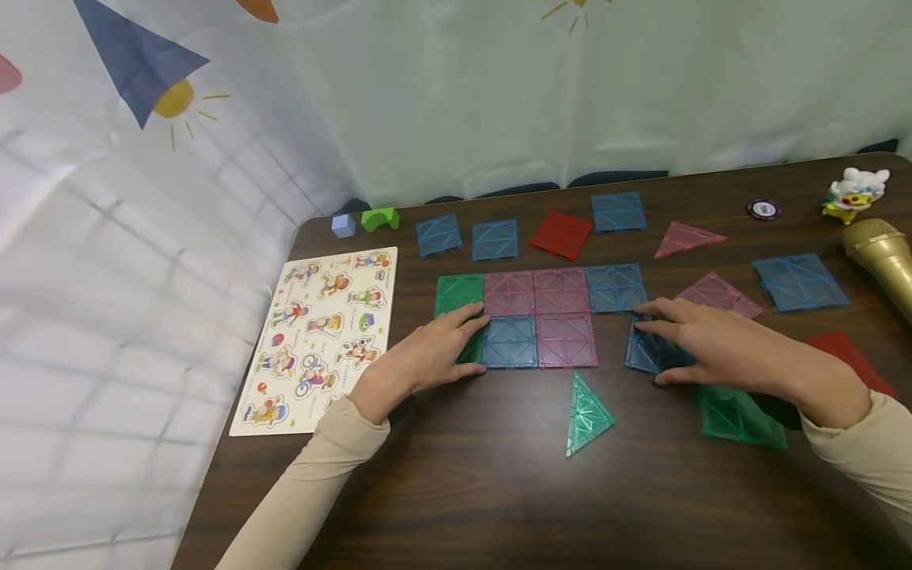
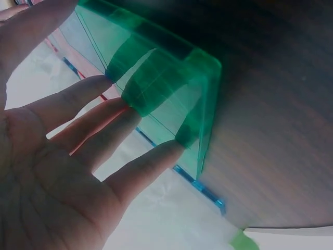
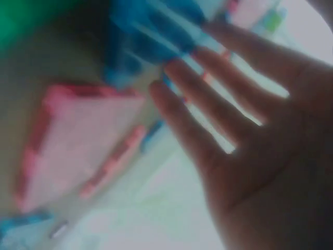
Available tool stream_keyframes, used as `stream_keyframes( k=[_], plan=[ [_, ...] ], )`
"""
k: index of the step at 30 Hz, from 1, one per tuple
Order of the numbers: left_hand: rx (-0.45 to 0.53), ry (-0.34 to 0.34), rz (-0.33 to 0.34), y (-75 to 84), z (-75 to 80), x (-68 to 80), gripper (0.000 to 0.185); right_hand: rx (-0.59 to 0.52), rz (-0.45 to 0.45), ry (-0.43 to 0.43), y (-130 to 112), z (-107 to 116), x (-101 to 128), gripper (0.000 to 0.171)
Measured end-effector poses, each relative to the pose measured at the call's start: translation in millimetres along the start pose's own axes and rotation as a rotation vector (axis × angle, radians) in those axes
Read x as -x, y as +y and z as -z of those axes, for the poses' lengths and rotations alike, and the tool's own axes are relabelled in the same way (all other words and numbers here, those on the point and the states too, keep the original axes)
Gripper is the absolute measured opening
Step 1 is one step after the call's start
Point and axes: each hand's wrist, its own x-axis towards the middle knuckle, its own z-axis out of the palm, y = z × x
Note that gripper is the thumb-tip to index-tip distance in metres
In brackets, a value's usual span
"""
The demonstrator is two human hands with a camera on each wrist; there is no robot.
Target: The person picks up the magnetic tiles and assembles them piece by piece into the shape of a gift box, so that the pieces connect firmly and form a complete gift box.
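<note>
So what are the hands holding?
Nothing is gripped. The left hand lies flat on the green square tile; the right hand lies flat on the blue square tile.

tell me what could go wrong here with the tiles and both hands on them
The right hand presses flat on a loose blue square tile apart from the joined grid; slid in crooked, it may snap on misaligned. The left hand rests on the green tile at the grid's end; a push there could shift the whole grid.
</note>
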Motion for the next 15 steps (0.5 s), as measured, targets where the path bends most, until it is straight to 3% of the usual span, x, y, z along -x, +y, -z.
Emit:
stream_keyframes(
  k=[4,10,15],
  plan=[
    [-0.011,-0.004,0.004,-1.1,1.5,1.5,0.077,0.022,0.074,0.057,-7.7,-7.7,0.1,0.066],
    [-0.014,0.002,-0.013,-1.6,0.9,3.2,0.075,0.022,0.173,0.091,-14.6,-14.5,-18.4,0.063],
    [-0.015,0.020,-0.046,-0.2,-1.4,3.8,0.073,-0.031,0.144,0.061,-12.3,-12.7,-28.2,0.067]
  ],
)
